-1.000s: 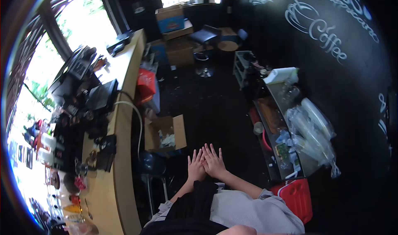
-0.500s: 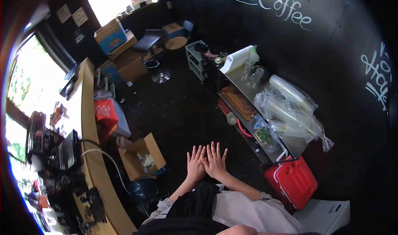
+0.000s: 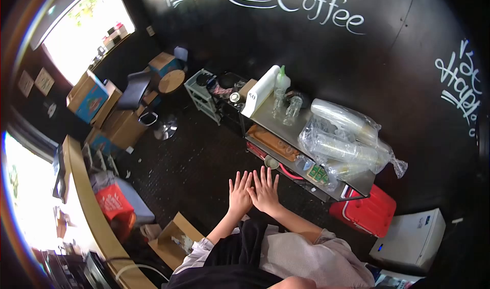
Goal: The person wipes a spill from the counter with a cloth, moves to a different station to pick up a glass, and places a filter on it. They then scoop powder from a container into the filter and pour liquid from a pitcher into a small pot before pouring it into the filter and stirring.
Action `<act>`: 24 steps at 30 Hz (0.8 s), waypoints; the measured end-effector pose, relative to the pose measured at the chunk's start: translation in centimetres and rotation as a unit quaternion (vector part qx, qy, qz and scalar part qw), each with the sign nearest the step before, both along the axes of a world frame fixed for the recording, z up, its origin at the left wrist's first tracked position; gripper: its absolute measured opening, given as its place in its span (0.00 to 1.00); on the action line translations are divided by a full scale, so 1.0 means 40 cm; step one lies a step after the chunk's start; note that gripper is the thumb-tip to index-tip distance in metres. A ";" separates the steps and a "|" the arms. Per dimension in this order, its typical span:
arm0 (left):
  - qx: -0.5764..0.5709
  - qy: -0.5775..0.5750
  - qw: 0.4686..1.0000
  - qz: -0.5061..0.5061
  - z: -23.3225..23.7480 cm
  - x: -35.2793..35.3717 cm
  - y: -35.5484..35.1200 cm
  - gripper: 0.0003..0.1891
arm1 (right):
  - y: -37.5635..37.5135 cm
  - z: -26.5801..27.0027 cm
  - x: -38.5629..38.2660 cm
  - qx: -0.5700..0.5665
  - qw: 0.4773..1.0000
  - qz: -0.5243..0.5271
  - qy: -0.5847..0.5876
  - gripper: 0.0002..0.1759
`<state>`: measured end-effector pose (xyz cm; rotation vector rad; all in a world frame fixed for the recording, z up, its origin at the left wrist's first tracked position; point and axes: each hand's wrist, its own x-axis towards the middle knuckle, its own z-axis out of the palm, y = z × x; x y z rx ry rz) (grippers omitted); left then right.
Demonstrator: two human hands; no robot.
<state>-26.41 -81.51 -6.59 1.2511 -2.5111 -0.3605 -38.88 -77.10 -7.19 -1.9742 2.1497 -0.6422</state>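
Note:
My left hand (image 3: pixel 240 193) is held out in front of me with its fingers spread and holds nothing. Beside it, my right hand (image 3: pixel 265 189) is also spread flat and bare, and the two thumbs touch or overlap. Both hands hover over the dark floor (image 3: pixel 204 171). Nearest to them on the right is a metal shelf table (image 3: pixel 265 113), carrying bagged stacks of clear plastic cups (image 3: pixel 347 141), a white paper roll (image 3: pixel 263 91) and clear glass bottles (image 3: pixel 292 110). A brown tray (image 3: pixel 270 141) lies on its lower shelf.
A red cooler box (image 3: pixel 372 212) and a white appliance (image 3: pixel 411 238) stand at the right. To the left are an open cardboard box (image 3: pixel 176 238), a red bag (image 3: pixel 113 202) and a long wooden counter (image 3: pixel 84 187). Stacked boxes (image 3: pixel 120 128) and a stool (image 3: pixel 166 128) are farther back.
My view has turned to the right, so the shelf table, cooler and white appliance show more fully. Both hands stay spread out together, holding nothing.

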 end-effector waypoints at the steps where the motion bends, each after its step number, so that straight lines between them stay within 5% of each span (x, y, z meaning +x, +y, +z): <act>1: -0.002 0.005 1.000 -0.009 0.001 -0.014 -0.038 0.30 | -0.029 -0.004 -0.009 0.002 1.000 -0.014 0.001 0.42; 11: -0.003 0.007 0.991 -0.132 -0.034 -0.275 -0.326 0.30 | -0.241 -0.010 -0.226 -0.004 0.987 -0.159 0.034 0.41; 24: 0.016 -0.031 0.986 -0.161 -0.109 -0.655 -0.630 0.30 | -0.540 -0.093 -0.613 -0.008 0.990 -0.142 -0.008 0.41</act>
